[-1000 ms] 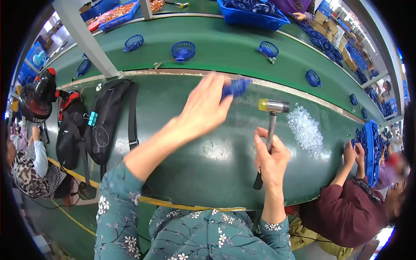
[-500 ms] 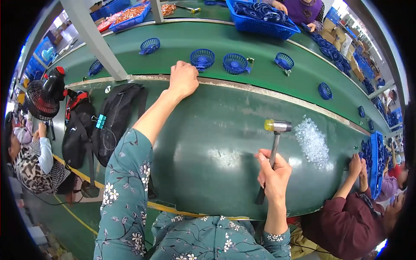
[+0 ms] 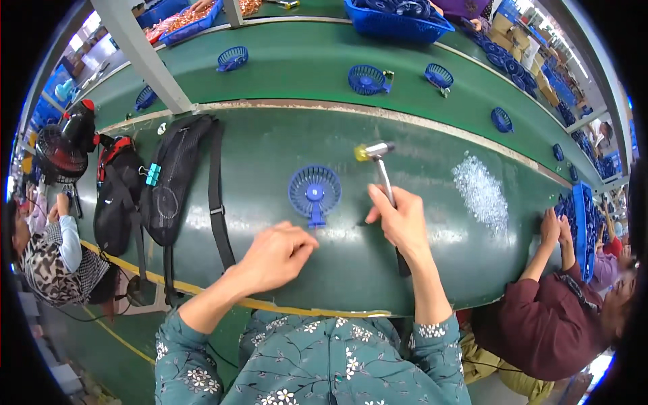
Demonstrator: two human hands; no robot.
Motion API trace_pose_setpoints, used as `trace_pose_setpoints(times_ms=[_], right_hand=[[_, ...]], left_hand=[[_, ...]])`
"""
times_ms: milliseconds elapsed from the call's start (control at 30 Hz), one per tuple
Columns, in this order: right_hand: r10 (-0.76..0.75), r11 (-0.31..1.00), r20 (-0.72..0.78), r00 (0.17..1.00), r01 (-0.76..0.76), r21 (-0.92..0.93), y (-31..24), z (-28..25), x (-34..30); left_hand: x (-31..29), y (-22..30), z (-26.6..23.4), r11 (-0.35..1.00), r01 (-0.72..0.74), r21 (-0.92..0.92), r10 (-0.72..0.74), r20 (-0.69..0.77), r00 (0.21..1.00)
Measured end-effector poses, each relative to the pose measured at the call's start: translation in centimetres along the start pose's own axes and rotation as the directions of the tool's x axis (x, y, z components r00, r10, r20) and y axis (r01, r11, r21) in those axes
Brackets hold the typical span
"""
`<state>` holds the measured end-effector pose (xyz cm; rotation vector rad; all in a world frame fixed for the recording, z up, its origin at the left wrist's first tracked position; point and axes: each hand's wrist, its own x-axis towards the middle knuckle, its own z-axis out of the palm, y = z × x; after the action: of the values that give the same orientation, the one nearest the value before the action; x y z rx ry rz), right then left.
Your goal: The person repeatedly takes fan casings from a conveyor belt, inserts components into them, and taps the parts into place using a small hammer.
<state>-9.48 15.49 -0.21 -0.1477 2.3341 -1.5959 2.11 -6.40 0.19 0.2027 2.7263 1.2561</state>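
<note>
A blue round fan guard (image 3: 315,192) with a short stem lies on the green worktable in front of me. Just below its stem is my left hand (image 3: 278,255), fingers curled together; a small gap seems to separate it from the stem. The inside of that hand is hidden, so anything in it cannot be made out. My right hand (image 3: 405,219) grips a mallet (image 3: 383,177) by its handle. The mallet's head, yellow at one end and metal with a dark face at the other, points away from me, above the table and right of the guard.
Small clear pieces (image 3: 480,192) lie heaped at the right. Black bags (image 3: 182,182) with straps lie at the left, near a black fan (image 3: 64,148). Beyond the table edge, a green conveyor (image 3: 290,71) carries more blue guards. A co-worker (image 3: 540,317) sits at the right.
My left hand has come back from the conveyor, and a blue fan guard from there now lies on my table. The mallet has shifted left and its head has tilted.
</note>
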Motion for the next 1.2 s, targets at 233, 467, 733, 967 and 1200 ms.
trace_pose_setpoints(times_ms=[233,467,733,967,1200], right_hand=[[-0.037,0.998,0.212,0.977,0.046,-0.040,-0.2,4.0,0.5],[-0.042,0.988,0.145,0.989,0.062,-0.139,-0.7,3.2,0.0],[-0.104,0.967,0.069,0.992,0.118,-0.227,-2.8,0.2,-0.7],[-0.154,0.941,0.065,0.986,0.166,-0.294,-5.2,-1.5,-1.0],[-0.181,0.981,0.036,0.983,0.183,-0.067,-4.1,-0.6,-2.1]], left_hand=[[-4.4,-2.4,3.3,0.804,0.238,-0.545,-0.332,-0.079,0.940],[-2.2,-0.9,2.0,0.431,0.257,-0.865,-0.462,0.034,0.886],[1.3,1.1,2.8,0.176,0.342,-0.923,-0.264,0.291,0.920],[2.4,2.4,4.0,0.106,0.297,-0.949,-0.117,0.285,0.951],[2.1,3.5,4.0,-0.004,0.212,-0.977,-0.200,0.208,0.957]])
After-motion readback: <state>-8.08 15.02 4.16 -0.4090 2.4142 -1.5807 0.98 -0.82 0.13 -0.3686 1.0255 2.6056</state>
